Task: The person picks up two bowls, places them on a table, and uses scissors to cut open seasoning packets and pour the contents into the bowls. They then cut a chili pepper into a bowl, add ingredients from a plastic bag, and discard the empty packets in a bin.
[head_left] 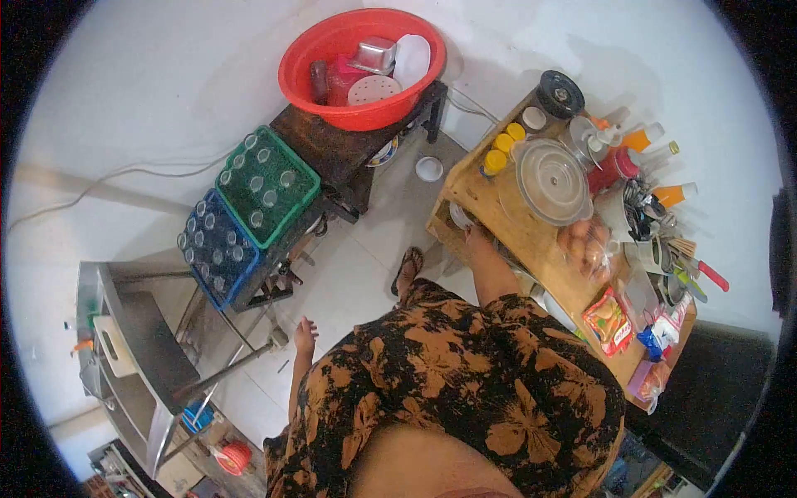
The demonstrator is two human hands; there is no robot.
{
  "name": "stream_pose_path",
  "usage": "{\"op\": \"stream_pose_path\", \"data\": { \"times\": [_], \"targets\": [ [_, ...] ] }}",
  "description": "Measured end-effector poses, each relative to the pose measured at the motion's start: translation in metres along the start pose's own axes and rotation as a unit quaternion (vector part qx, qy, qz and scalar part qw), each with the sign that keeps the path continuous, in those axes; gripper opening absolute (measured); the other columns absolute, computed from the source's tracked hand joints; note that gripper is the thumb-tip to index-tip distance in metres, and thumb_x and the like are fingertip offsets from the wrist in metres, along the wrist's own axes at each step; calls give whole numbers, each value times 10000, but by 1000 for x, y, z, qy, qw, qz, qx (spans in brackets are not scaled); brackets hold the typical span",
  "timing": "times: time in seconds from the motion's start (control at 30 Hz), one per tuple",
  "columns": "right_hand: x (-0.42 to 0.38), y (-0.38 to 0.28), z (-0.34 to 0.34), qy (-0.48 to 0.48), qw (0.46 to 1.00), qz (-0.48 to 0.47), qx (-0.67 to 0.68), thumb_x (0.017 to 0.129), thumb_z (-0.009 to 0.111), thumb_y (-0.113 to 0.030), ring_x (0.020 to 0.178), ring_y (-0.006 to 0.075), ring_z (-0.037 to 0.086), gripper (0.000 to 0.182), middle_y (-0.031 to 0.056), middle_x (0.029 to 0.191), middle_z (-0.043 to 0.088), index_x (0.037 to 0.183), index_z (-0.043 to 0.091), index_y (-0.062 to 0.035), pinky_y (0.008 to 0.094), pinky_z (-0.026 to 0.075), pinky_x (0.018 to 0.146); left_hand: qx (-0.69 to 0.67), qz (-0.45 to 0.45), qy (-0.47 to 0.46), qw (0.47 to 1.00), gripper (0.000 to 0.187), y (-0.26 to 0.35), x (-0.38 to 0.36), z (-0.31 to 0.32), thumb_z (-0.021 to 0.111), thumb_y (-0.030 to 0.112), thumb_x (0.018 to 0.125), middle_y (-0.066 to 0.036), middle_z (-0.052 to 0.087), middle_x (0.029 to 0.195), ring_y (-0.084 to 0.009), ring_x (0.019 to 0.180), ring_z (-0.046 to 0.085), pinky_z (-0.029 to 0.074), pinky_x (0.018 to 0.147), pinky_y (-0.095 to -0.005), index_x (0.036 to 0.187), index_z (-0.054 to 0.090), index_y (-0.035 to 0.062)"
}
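Note:
My right hand (473, 236) reaches to the open side of the wooden cabinet, just below its top edge. Its fingers are at a whitish round dish (459, 217); whether they grip it is hard to make out. My left hand (305, 335) hangs over the floor beside my patterned clothing, holding nothing, with its fingers loosely apart. On the wooden cabinet top (486, 195), near my right arm, are a clear lidded container (554, 181), several yellow-capped jars (504, 143) and a bag of round brownish items (588, 247).
A red basin (362, 108) holding kitchenware stands on a dark table. Green (278, 217) and blue (217, 278) crates hold upturned glasses at left. A small white round item (428, 169) lies on the floor. A metal-framed table (154, 332) is at lower left.

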State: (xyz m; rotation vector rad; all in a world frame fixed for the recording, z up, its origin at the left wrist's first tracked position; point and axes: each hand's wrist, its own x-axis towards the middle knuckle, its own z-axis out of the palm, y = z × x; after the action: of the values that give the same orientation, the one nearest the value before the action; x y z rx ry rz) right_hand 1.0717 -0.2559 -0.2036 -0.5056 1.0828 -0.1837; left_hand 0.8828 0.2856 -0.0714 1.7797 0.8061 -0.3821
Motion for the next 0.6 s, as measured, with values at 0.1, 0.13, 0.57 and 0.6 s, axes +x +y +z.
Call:
{"op": "stream_pose_path", "data": {
  "times": [0.1,0.13,0.57,0.6],
  "targets": [
    [-25,8,21,34,999,-11,-2,791,557,-116,794,313,583,367,180,1032,522,1131,427,-65,354,560,567,-52,39,-81,995,560,9,59,-15,348,525,865,-70,569,761,-157,597,546,425,534,-284,952,531,3],
    [-30,8,25,48,999,-16,-2,790,557,-115,796,313,583,369,179,1033,522,1132,426,-65,354,560,567,-4,20,-45,999,532,-30,94,-6,370,516,862,-63,563,752,-164,623,548,436,552,-292,957,525,16],
    [-58,8,61,137,984,-98,-63,775,558,-101,822,314,584,404,176,1045,524,1153,418,-68,353,557,557,395,36,-198,896,508,66,189,-3,424,476,855,-126,575,969,-292,813,566,441,736,-389,1083,514,32],
    [-61,8,63,144,981,-104,-74,774,559,-100,824,314,584,407,176,1046,525,1154,418,-68,353,556,556,400,46,-206,892,508,80,197,-6,427,475,854,-125,573,966,-291,815,566,442,735,-387,1084,512,30]
  ]
}}
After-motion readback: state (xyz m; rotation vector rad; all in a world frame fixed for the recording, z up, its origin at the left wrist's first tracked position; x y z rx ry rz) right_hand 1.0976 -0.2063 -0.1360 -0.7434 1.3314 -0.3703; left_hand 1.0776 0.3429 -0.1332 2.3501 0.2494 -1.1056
